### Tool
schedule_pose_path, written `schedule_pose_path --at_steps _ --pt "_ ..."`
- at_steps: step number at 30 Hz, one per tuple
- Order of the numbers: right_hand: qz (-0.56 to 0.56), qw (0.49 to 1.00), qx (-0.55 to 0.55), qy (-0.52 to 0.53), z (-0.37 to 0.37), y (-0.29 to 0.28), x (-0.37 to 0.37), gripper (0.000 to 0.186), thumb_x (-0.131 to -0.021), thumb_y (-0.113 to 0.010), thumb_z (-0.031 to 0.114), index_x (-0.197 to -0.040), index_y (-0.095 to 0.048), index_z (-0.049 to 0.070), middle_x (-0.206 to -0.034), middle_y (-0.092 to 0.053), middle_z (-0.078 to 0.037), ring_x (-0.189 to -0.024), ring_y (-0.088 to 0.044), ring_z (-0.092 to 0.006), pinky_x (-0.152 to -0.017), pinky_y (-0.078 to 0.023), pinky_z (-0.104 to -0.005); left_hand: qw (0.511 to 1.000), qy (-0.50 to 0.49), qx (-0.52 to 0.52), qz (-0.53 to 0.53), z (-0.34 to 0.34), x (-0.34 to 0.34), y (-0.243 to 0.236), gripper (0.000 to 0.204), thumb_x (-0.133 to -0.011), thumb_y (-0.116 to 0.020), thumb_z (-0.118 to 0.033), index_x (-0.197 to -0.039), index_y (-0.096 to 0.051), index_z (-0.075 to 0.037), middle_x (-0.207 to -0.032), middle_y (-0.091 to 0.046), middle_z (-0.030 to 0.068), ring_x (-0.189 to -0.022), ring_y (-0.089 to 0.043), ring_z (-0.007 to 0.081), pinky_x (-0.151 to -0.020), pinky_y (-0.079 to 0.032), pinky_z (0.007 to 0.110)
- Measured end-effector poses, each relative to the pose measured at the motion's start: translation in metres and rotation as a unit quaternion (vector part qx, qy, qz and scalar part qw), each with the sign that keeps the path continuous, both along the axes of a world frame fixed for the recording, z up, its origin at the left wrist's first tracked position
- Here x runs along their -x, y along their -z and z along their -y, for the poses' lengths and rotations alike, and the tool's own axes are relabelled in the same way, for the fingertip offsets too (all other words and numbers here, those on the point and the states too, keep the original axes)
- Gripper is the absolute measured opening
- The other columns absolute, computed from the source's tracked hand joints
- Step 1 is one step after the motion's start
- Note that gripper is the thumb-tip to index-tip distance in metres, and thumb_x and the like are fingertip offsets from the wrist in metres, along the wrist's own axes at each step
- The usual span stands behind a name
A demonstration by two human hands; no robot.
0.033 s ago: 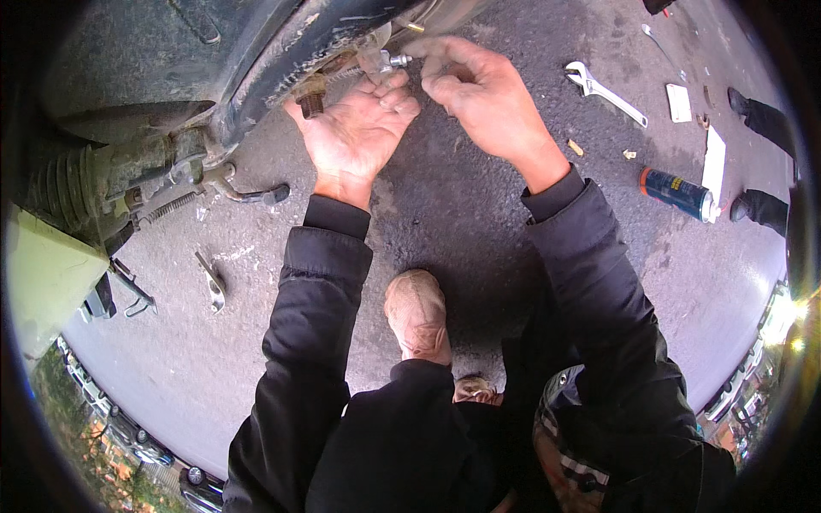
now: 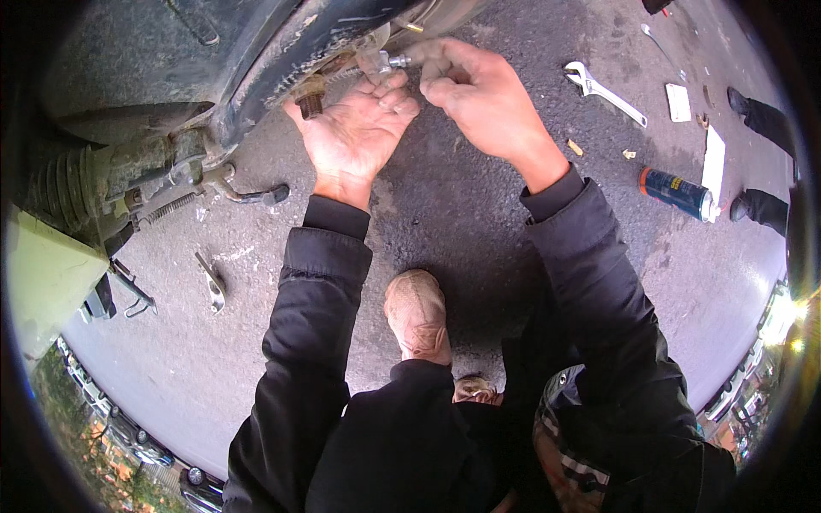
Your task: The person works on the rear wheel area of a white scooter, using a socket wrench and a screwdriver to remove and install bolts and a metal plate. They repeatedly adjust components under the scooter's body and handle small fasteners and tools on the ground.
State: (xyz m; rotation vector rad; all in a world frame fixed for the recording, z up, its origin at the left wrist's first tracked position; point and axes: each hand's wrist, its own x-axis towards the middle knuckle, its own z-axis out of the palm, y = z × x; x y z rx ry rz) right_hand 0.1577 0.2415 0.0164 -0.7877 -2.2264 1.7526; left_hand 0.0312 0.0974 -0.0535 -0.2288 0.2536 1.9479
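Note:
A silver bolt with a nut sticks out of a worn metal fitting under the vehicle's dark, scuffed lower edge. My left hand lies palm up below it, its fingers curled up against the fitting, partly hiding it. A rusty brown bolt end hangs down by its thumb. From the right, my right hand reaches with its index finger to the tip of the silver bolt. Its thumb stays apart from that finger, and the other fingers are bent. A spring runs beside the fitting.
On the asphalt to the right lie an adjustable wrench, a spray can, a white card and another wrench. A metal tool lies at left, below a foot pedal. Another person's shoes stand far right.
My right hand's fingers have shifted slightly at the bolt, with the bent fingers and thumb drawn a little up and left. My left hand stays where it was.

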Motion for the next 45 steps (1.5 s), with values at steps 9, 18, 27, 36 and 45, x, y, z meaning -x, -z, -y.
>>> schedule_pose_path --at_steps 9,18,27,36,45 --pt "-0.112 0.988 0.086 0.060 0.012 0.005 0.011 0.025 -0.096 -0.068 0.009 -0.117 -0.068 -0.005 -0.093 -0.076 -0.011 -0.082 -0.070 -0.0142 -0.075 -0.056 -0.0299 0.999 -0.012 0.045 0.013 -0.004 -0.006 -0.017 0.125 -0.088 -0.009 -0.092 -0.148 -0.035 0.014 -0.131 -0.052 0.0285 -0.125 -0.048 0.0399 -0.121 -0.030 0.055" --pt "-0.123 0.984 0.110 0.064 0.015 0.007 0.017 0.020 -0.099 -0.066 0.008 -0.114 -0.070 -0.004 -0.091 -0.076 -0.008 -0.077 -0.070 -0.0115 -0.069 -0.055 -0.0273 1.000 -0.006 0.018 0.000 -0.005 -0.007 -0.021 0.125 -0.088 -0.014 -0.092 -0.151 -0.030 0.015 -0.140 -0.046 0.0299 -0.139 -0.040 0.0427 -0.126 -0.023 0.057" --pt "-0.051 0.994 0.055 0.084 0.011 0.005 0.012 0.023 -0.098 -0.070 0.016 -0.112 -0.071 -0.003 -0.085 -0.074 -0.006 -0.071 -0.065 -0.0099 -0.065 -0.052 -0.0271 0.998 0.033 -0.059 0.011 0.007 -0.002 -0.007 0.120 -0.090 -0.021 -0.091 -0.151 -0.035 0.011 -0.148 -0.044 0.0288 -0.134 -0.045 0.0386 -0.117 -0.034 0.056" --pt "-0.132 0.985 0.069 0.088 0.018 0.018 0.017 0.022 -0.098 -0.071 0.012 -0.114 -0.070 -0.002 -0.086 -0.070 -0.004 -0.075 -0.062 -0.0095 -0.069 -0.051 -0.0270 1.000 0.004 0.003 0.022 0.035 -0.007 -0.001 0.096 -0.098 -0.040 -0.078 -0.144 -0.049 0.007 -0.128 -0.064 0.0221 -0.110 -0.062 0.0318 -0.104 -0.047 0.050" --pt "-0.203 0.971 0.053 0.118 0.025 0.029 0.021 0.020 -0.096 -0.071 0.009 -0.113 -0.072 -0.002 -0.088 -0.073 -0.006 -0.079 -0.065 -0.0097 -0.075 -0.053 -0.0271 1.000 -0.008 0.025 0.011 0.040 -0.008 -0.006 0.094 -0.098 -0.047 -0.075 -0.144 -0.049 0.006 -0.126 -0.065 0.0200 -0.110 -0.062 0.0302 -0.104 -0.048 0.048"
